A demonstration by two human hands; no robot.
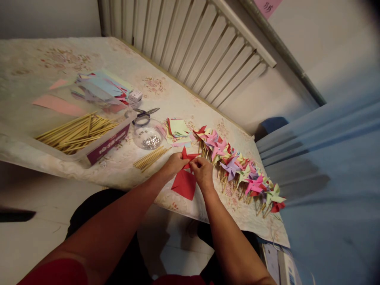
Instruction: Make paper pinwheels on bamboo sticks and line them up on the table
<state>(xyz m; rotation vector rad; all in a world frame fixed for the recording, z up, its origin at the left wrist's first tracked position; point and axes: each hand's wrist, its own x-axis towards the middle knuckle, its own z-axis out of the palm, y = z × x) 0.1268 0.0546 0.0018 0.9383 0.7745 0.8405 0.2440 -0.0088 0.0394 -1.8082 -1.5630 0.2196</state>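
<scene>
My left hand [174, 163] pinches a red paper pinwheel [185, 153] whose pointed blades stick out above the fingers. From the other side my right hand [202, 169] is closed on the same pinwheel near its middle; whether it also holds a pin is too small to tell. Just below the hands, a red paper sheet [184, 185] with slit corners lies on the tablecloth. A small bundle of wooden sticks [151, 158] rests left of my left hand. Behind it stands a round clear dish [148, 138] of small shiny metal pieces. A stack of coloured paper squares [178, 130] lies beyond the hands.
Many finished pinwheels [231, 166] on sticks lie in a row at the right. A plastic box [108, 140] of sticks stands at the left, with scissors [145, 115], a small box [135, 96] and coloured paper [102, 85] behind. A radiator [190, 47] borders the table's far edge.
</scene>
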